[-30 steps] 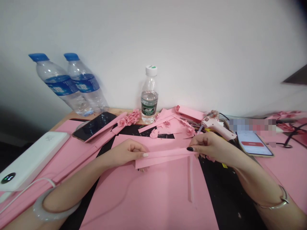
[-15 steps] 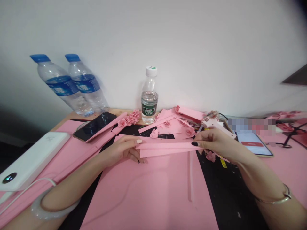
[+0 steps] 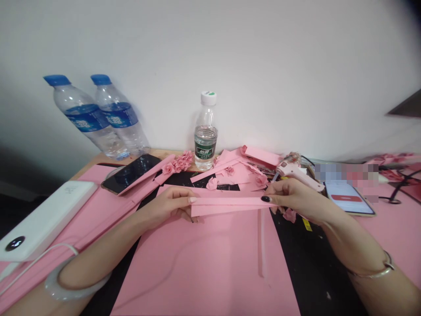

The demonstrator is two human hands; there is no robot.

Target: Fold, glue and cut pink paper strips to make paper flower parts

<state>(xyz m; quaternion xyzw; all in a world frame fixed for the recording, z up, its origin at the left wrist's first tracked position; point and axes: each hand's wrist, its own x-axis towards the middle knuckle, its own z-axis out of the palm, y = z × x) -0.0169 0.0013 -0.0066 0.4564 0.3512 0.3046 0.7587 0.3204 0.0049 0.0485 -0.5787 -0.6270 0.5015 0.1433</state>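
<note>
A folded pink paper strip [image 3: 230,205] is stretched level between my two hands, a crease running along its length. My left hand [image 3: 174,202] pinches its left end, thumb on top and fingers beneath. At the other end my right hand [image 3: 289,197] grips the strip between a dark-nailed thumb and the fingers. Below it lies a large sheet of pink paper [image 3: 210,267], with a narrow paper strip [image 3: 262,245] resting on its right part. Behind my right hand is a pink glue gun [image 3: 301,175].
Paper roses [image 3: 179,163] and pink paper scraps [image 3: 230,171] lie at the back. A water bottle [image 3: 205,131] stands by the wall, with two larger bottles [image 3: 87,116] leaning left. A phone [image 3: 131,173], a white power bank [image 3: 49,219] and another phone [image 3: 348,199] flank the sheet.
My left thumb has come down onto the strip's left end. The strip is otherwise held in nearly the same place, and my right hand has barely shifted.
</note>
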